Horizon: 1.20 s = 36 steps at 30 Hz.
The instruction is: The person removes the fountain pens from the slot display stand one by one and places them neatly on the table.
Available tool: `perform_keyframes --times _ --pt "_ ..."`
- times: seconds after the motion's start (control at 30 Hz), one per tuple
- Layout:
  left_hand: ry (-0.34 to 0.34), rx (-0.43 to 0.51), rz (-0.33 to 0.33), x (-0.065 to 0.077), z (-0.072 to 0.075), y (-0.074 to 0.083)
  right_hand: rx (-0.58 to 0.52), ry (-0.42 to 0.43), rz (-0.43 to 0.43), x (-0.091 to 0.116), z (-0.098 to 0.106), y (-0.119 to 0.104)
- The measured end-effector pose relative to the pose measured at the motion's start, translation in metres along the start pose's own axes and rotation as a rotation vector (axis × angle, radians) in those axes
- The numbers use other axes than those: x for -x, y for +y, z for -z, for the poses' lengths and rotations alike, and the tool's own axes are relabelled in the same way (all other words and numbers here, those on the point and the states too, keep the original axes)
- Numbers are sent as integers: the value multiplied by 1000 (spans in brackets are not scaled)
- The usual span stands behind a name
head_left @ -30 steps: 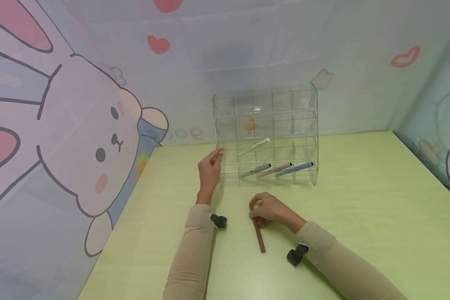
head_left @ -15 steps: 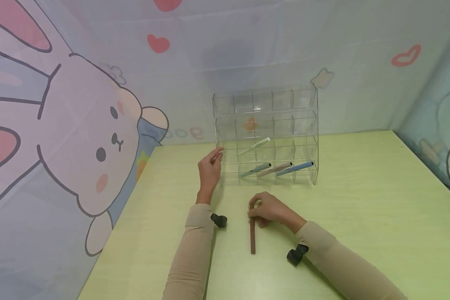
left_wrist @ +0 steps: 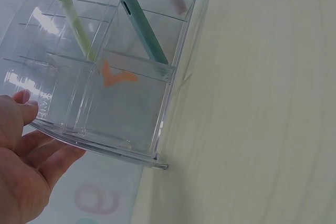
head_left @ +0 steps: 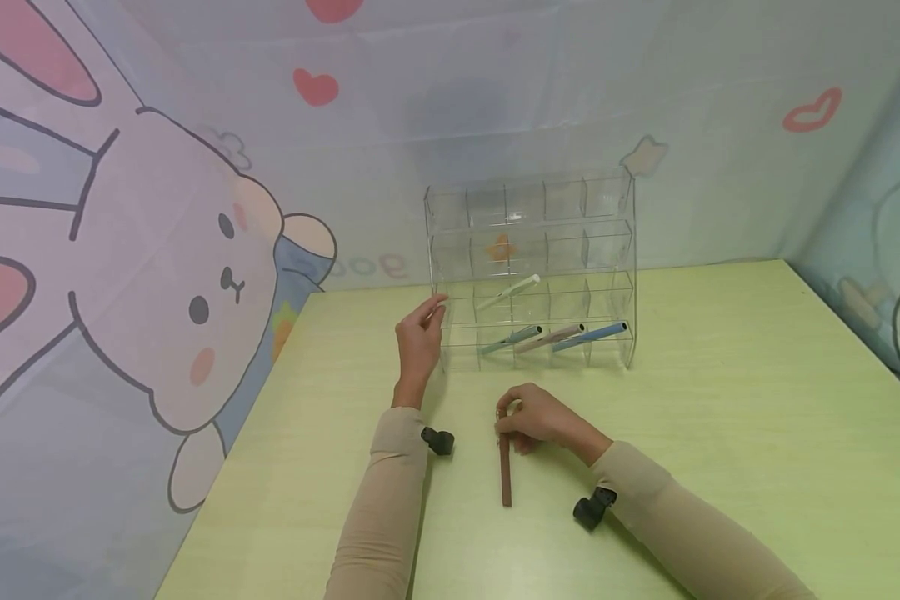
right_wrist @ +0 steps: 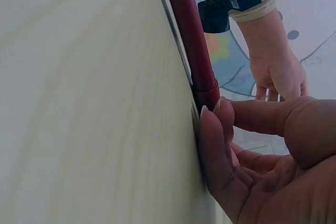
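A clear tiered rack [head_left: 607, 250] with small compartments stands at the back of the table. My left hand [head_left: 418, 346] grips its left side panel, with the thumb and fingers on either side of the edge in the left wrist view. In front of the rack, my right hand [head_left: 542, 418] pinches a dark red pen [head_left: 506, 479] near its far end. The pen lies low along the tabletop and points toward me; its far tip is partly hidden by the fingers. In the right wrist view the pen [right_wrist: 189, 30] shows a ring-like joint beside the fingertips.
The bottom tier holds a green pen [head_left: 512, 340], a pink pen [head_left: 551, 339] and a blue pen [head_left: 591, 337], all slanted. One tier up leans a pale green pen [head_left: 513, 292]. A printed cloth backdrop [head_left: 705, 200] hangs directly behind the rack.
The dark red pen's near end has swung left, from a slant to nearly straight toward me, still pinched by my right hand. My left hand has stayed on the rack.
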<state>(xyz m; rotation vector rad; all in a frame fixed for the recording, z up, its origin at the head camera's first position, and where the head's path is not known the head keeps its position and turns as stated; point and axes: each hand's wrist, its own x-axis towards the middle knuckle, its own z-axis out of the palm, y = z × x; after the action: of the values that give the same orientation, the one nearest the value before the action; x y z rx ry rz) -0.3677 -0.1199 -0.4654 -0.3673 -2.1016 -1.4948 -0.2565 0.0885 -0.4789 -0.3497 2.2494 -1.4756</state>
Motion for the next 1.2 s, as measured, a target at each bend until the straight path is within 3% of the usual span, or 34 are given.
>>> perform_keyframes --times 0.67,1.2 --pt "2 -11 28 -1 0 -1 -51 9 -20 -1 0 0" --pt "-2 -15 0 0 0 1 -23 24 1 -1 -1 1"
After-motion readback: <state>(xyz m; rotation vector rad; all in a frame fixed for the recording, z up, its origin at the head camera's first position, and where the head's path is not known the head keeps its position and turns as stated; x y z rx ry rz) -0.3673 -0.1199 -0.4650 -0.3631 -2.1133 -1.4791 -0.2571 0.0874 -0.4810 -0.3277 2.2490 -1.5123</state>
